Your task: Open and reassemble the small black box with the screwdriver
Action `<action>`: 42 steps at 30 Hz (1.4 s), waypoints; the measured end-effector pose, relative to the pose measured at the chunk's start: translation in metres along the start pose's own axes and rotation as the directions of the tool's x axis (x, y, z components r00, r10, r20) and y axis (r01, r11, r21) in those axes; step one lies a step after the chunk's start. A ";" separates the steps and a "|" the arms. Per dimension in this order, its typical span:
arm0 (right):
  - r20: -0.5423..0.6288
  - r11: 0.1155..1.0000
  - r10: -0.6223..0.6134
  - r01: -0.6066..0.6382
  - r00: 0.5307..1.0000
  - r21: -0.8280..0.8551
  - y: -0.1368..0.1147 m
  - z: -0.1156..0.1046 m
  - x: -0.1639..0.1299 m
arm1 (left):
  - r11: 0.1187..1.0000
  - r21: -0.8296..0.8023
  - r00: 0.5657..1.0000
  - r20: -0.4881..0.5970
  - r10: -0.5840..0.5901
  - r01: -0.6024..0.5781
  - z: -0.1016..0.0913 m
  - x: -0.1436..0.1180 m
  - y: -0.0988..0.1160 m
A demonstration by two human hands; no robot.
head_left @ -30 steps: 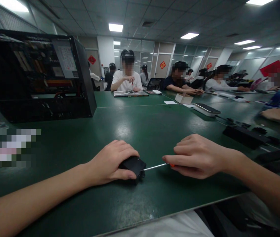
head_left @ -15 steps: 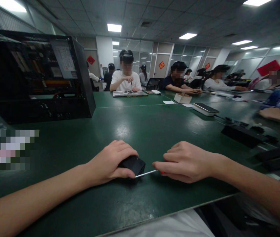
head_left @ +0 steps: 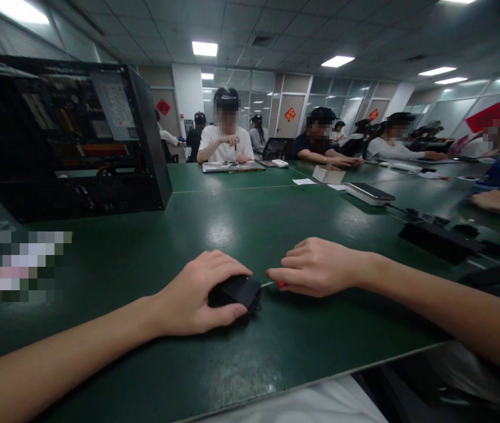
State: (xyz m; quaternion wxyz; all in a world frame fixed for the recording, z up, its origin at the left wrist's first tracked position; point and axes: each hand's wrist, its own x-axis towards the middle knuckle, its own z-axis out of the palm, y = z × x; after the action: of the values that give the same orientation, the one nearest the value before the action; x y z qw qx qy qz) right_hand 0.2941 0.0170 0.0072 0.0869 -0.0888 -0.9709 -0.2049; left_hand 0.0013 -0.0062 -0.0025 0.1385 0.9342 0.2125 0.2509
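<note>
My left hand (head_left: 208,294) is wrapped round a small black box-shaped part (head_left: 237,292) on the green table, thumb on its near side and fingers over its far side. My right hand (head_left: 315,270) is closed on a screwdriver; a bit of its red handle (head_left: 281,284) and its thin metal shaft (head_left: 268,284) show at the fingertips. The shaft points left and reaches the right end of the black part. Whether the tip touches it, I cannot tell. Most of the handle is hidden in my fist.
An open black computer case (head_left: 144,141) stands at the left on the green table (head_left: 214,205). To the right lie a tray with a dark top (head_left: 371,194), a small open box (head_left: 328,174) and several black parts (head_left: 439,242). Co-workers sit across and to the right.
My right hand has moved slightly away from me and left with the screwdriver. Its shaft has shifted from the part's near corner to its right end. My left hand has barely moved.
</note>
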 end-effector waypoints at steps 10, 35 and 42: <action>-0.047 0.966 0.187 -0.175 0.981 0.191 0.010 0.016 -0.008 | 0.978 -0.158 0.988 -0.045 -0.146 0.137 -0.003 0.002 -0.009; 0.123 0.658 0.386 -0.366 0.915 0.658 -0.025 0.006 0.012 | 0.741 -0.454 0.868 0.234 -0.437 0.495 -0.015 0.003 -0.014; 0.127 0.753 0.406 -0.410 0.905 0.514 -0.003 0.011 0.002 | 0.735 -0.515 0.889 0.138 -0.437 0.441 -0.012 -0.001 -0.017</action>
State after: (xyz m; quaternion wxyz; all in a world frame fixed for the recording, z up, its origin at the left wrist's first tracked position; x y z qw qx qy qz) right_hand 0.2905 0.0193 -0.0033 0.1469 -0.2717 -0.9463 0.0950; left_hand -0.0110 0.0102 0.0011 0.4483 0.7826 0.3478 0.2562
